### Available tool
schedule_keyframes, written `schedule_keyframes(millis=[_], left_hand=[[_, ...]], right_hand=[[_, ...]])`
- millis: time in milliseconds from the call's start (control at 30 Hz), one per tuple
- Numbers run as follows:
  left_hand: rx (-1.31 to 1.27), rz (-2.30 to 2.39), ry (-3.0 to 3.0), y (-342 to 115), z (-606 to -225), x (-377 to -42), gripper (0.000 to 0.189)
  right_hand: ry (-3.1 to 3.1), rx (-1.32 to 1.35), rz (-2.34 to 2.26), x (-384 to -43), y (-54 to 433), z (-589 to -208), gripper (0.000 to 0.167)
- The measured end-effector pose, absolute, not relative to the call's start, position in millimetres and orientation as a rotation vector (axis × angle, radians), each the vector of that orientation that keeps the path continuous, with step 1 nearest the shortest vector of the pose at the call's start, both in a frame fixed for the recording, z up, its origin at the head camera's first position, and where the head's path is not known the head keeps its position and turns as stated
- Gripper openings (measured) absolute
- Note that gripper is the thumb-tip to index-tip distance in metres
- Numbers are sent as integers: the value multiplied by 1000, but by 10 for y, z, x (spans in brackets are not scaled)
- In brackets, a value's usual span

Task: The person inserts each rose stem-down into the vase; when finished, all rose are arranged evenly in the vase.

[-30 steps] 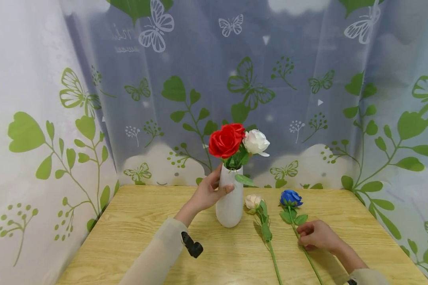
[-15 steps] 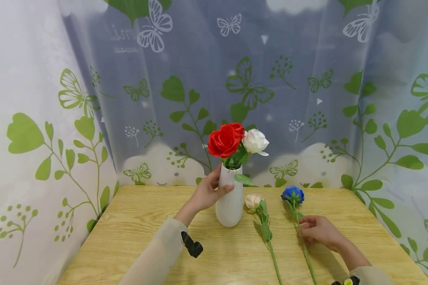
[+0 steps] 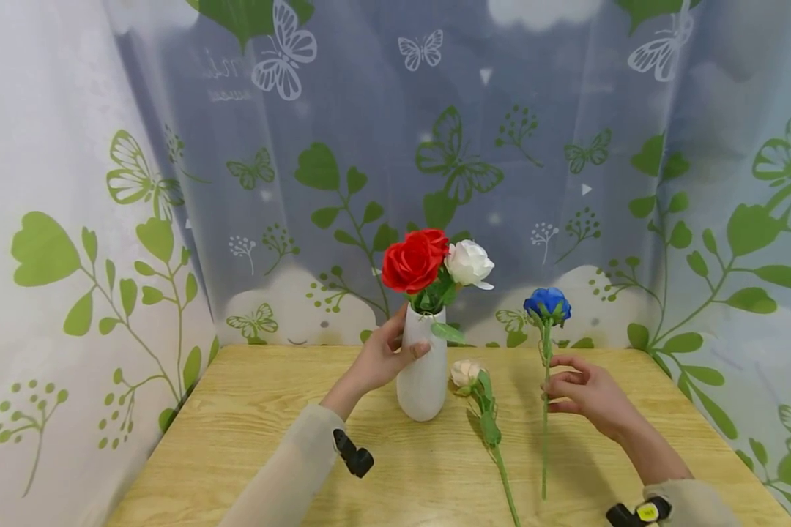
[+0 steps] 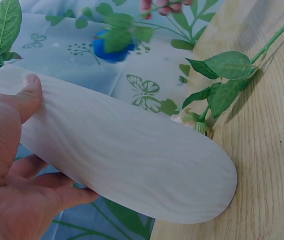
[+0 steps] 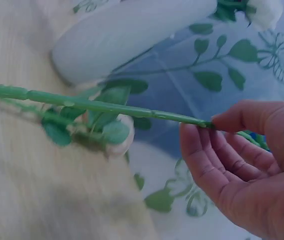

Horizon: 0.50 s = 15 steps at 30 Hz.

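Observation:
My left hand (image 3: 385, 357) grips a white vase (image 3: 423, 380) round its upper part, thumb across the front; the vase stands upright on the table. A red rose (image 3: 414, 262) and a white rose (image 3: 469, 263) rise from its mouth. In my right hand (image 3: 589, 395) a blue rose (image 3: 548, 305) is pinched by its green stem (image 5: 121, 109) between thumb and fingertips. The blue rose is nearly upright, bloom at the top, to the right of the vase. Between vase and right hand lies a cream rose (image 3: 466, 373) with its stem toward me.
The wooden table (image 3: 270, 410) ends at a patterned curtain (image 3: 369, 95) with butterflies and leaves, which also hangs along both sides. Small black wrist devices sit on both sleeves, such as the left wrist camera (image 3: 354, 452).
My right hand has lifted the blue rose from lying on the table and turned it nearly upright. The left hand and vase have stayed in place.

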<state>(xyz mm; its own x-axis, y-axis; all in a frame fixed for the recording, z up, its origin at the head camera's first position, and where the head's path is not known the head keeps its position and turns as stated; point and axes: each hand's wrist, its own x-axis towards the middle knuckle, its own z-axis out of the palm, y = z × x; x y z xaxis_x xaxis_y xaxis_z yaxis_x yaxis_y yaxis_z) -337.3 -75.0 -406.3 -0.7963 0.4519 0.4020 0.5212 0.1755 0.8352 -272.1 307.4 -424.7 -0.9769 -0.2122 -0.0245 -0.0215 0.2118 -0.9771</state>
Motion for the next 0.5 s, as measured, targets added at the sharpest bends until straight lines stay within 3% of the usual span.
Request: schedule_keyframes(millis=[267, 500], left_hand=[[-1011, -1698, -2336, -755, -4077, -3392, 82], [-1010, -1712, -2350, -757, -4078, -3389, 81]], right_hand=[[2241, -363, -2134, -2693, 2885, -3950, 28], [2109, -415, -2352, -2710, 2735, -3752, 24]])
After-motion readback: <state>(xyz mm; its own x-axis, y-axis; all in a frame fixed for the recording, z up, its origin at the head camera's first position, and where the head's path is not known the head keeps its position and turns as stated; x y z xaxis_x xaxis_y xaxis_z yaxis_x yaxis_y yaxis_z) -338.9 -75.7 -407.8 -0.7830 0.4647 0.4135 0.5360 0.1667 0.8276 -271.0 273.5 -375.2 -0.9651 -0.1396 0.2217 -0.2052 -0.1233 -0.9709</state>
